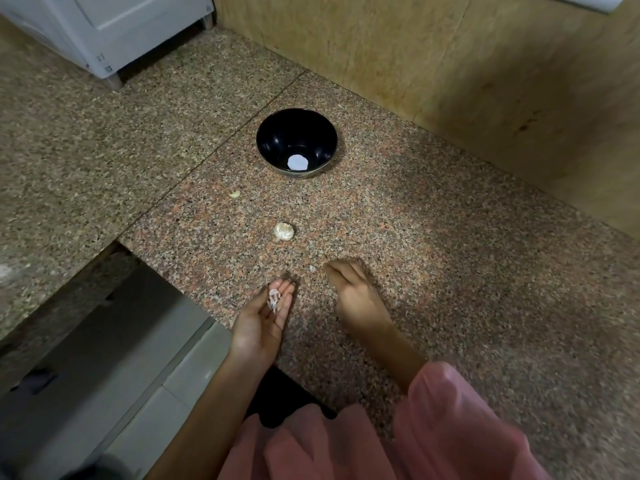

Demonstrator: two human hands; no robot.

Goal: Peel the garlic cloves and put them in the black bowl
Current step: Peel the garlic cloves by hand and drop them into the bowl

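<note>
A black bowl [296, 142] stands on the granite counter ahead of me, with a white spot of light or a pale piece at its bottom. A partly broken garlic bulb [284, 231] lies between the bowl and my hands. One loose clove [234, 194] lies to the bowl's lower left. My left hand [263, 320] is palm up with papery garlic skins [273, 299] resting on its fingers. My right hand [353, 292] rests on the counter, fingers curled down next to a small scrap of skin [312, 268].
The granite counter [450, 271] ends at a tan tiled wall [450, 64] behind the bowl. A white appliance [114, 32] stands at the far left corner. The counter's edge drops to the floor [104, 358] at my lower left.
</note>
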